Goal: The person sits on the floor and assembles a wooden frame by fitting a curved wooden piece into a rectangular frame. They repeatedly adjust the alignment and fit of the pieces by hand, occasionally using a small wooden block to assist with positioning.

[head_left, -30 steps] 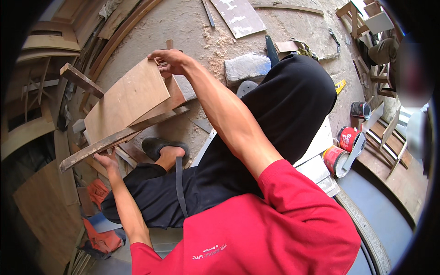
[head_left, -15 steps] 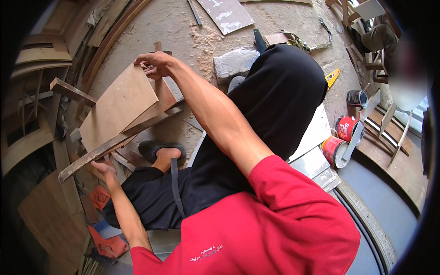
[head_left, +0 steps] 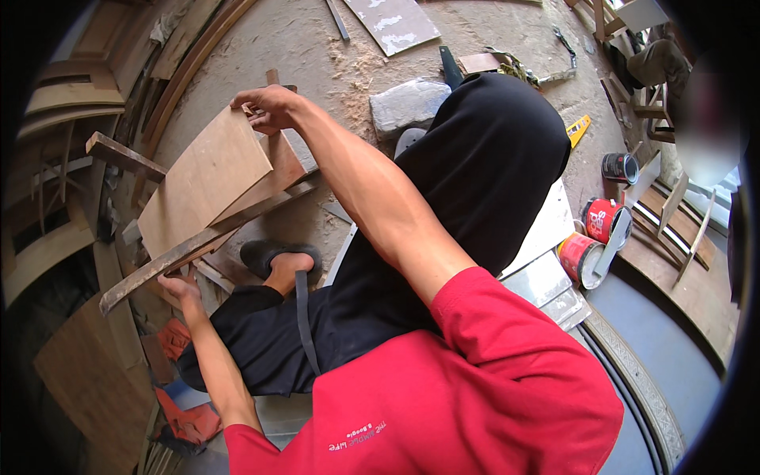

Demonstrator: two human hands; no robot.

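A thin, pale plywood panel [head_left: 202, 178] stands tilted at the left, against a long wooden bar [head_left: 198, 241]. My right hand [head_left: 271, 108] reaches across and is closed on the panel's upper corner, fingers bent over the edge. Under the bar, near its lower end, my left hand [head_left: 182, 286] is turned upward with its fingers curled against the wood; their tips are partly hidden. A second wooden bar [head_left: 125, 157] sticks out to the left behind the panel. Below the panel's right edge a browner board [head_left: 285, 162] shows in part.
A whitish stone block [head_left: 408, 107] lies beyond my knee, with a dark-handled tool [head_left: 450, 67] beside it. Paint cans [head_left: 582, 257] and a yellow set square [head_left: 579, 129] are at the right. Boards [head_left: 186, 63] line the left side. A person [head_left: 661, 63] sits at the far right.
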